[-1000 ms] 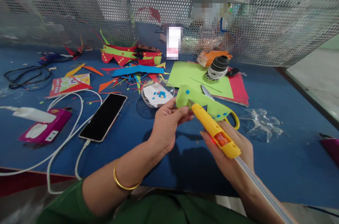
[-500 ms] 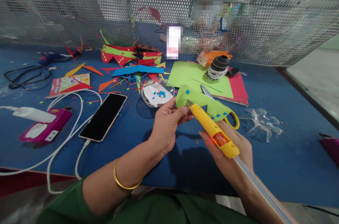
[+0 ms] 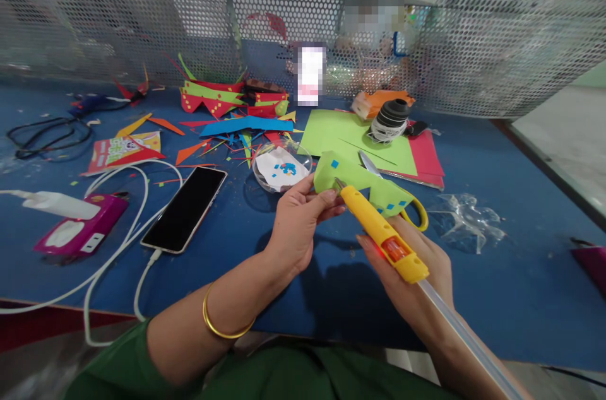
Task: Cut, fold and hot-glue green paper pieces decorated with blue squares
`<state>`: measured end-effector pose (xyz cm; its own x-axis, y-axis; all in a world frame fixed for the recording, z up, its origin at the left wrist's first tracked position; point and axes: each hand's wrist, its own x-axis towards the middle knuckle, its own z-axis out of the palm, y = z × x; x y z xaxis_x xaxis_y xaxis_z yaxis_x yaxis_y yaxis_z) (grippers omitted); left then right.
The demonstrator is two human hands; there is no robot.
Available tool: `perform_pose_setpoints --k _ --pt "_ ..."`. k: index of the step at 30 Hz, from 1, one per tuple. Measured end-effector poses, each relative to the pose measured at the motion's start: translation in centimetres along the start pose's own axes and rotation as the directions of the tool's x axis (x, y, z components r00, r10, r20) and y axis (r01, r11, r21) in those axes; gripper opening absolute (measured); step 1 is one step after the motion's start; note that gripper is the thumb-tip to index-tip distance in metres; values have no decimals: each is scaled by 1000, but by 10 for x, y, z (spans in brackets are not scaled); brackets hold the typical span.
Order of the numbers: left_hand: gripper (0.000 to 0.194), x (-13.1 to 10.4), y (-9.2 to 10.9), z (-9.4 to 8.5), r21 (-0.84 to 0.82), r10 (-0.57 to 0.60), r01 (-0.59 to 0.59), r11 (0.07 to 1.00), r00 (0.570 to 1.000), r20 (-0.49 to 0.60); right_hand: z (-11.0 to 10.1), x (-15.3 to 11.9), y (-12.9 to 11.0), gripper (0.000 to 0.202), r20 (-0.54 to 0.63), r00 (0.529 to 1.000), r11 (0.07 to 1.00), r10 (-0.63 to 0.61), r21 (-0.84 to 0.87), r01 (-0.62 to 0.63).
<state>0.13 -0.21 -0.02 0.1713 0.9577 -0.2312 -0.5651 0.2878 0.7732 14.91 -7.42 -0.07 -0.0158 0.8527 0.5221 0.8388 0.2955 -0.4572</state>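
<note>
My left hand (image 3: 300, 220) pinches the left end of a light green paper mask (image 3: 343, 168) dotted with small blue squares. In my right hand (image 3: 416, 255) is a yellow hot glue gun (image 3: 379, 229), with a long clear glue stick (image 3: 466, 330) coming out of its back. The gun's metal nozzle points at the green paper just above my left thumb; whether it touches cannot be made out. Just beyond the mask lie scissors (image 3: 417, 214) with yellow handles, partly hidden. A clear round dish (image 3: 259, 180) holds white paper with tiny blue squares on it.
Green sheets (image 3: 326, 129) lie over red ones at the back, with a black-topped spool (image 3: 391, 122) on them. Paper scraps (image 3: 246, 129) and finished-looking red masks (image 3: 211, 100) are at the back left. A phone (image 3: 185, 211), white cable and purple power strip (image 3: 83, 229) occupy the left. Crumpled plastic (image 3: 468, 223) lies right.
Almost nothing differs. Both hands, the mask and the glue gun hold nearly the same place, with only a tiny shift of the nozzle.
</note>
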Motion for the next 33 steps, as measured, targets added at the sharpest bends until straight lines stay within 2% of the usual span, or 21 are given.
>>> perform_pose_setpoints --k 17,26,33 --pt "35 0 0 0 -14 -7 7 1000 1000 14 0 0 2 16 -7 999 999 -33 -37 33" --pt "36 0 1 0 6 -9 9 1000 1000 1 -1 -2 -2 18 4 999 998 47 46 -47" --pt "35 1 1 1 12 -31 31 999 1000 2 2 -8 3 15 -101 985 982 141 139 -126"
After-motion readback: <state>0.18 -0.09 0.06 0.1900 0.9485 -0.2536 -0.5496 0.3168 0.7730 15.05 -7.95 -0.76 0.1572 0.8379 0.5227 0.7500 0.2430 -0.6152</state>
